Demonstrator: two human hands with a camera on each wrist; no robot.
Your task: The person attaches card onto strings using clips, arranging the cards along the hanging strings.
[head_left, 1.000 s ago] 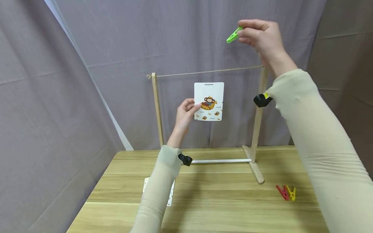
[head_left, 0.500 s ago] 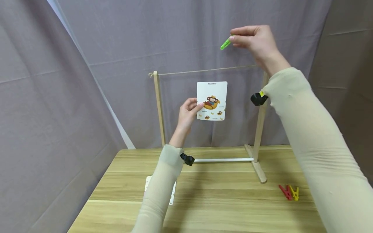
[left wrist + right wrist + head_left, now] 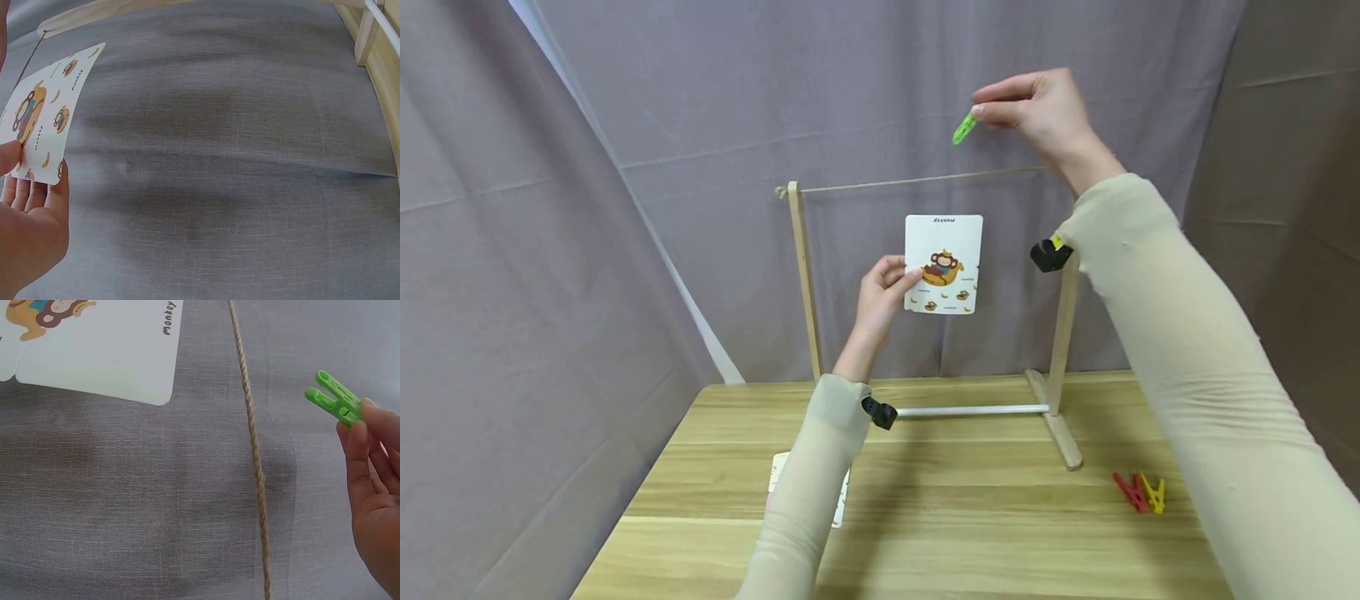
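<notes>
My left hand (image 3: 880, 300) pinches the left edge of a white card (image 3: 944, 235) with a monkey on a banana printed on it. The word "monkey" stands at the card's upper edge, upside down in the head view. Just above that edge runs a twine line (image 3: 917, 180), and the card does not touch it. Higher up, my right hand (image 3: 1037, 112) holds a green clothespin (image 3: 964, 129) between thumb and fingers. In the right wrist view the tips of this clothespin (image 3: 334, 400) are spread and point toward the twine (image 3: 255, 444), apart from it.
The twine spans two wooden posts (image 3: 806, 283), joined low down by a white rod (image 3: 973, 410). On the table (image 3: 970, 533), a red clothespin (image 3: 1131, 492) and a yellow clothespin (image 3: 1153, 493) lie at the right. Another card (image 3: 840, 504) is partly hidden under my left forearm.
My right hand has moved left and down with the green clothespin, closer to the twine and the card. My left hand and its card have stayed almost in place.
</notes>
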